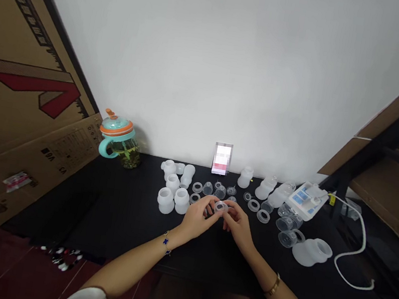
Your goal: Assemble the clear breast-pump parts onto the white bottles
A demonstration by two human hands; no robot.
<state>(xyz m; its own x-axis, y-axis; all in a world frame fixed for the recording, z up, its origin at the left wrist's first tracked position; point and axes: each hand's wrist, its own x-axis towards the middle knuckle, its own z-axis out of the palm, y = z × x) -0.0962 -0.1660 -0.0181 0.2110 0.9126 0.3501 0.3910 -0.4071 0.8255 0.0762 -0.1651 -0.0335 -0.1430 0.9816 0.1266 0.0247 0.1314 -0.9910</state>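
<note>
Between both hands, above the middle of the black table, is a clear bottle collar ring (219, 207). My left hand (199, 215) pinches its left side, and my right hand (237, 222) grips its right side. Whether a nipple sits inside the ring is too small to tell. Just beyond my hands lie loose collar rings (197, 187), clear domed caps (220, 191) and small nipple parts (231, 191). Left of my left hand, several frosted baby bottle bodies (166, 200) stand without tops. More collar rings (263, 216) lie to the right of my right hand.
Frosted bottles with nipples (265, 188) stand at the back right, near a white box (307, 201) and a white cable (364, 236). One wide bottle body (312, 252) lies tipped over. A teal-lidded jug (120, 142) stands left, beside a large carton (23, 91). A lit screen (222, 159) is against the wall.
</note>
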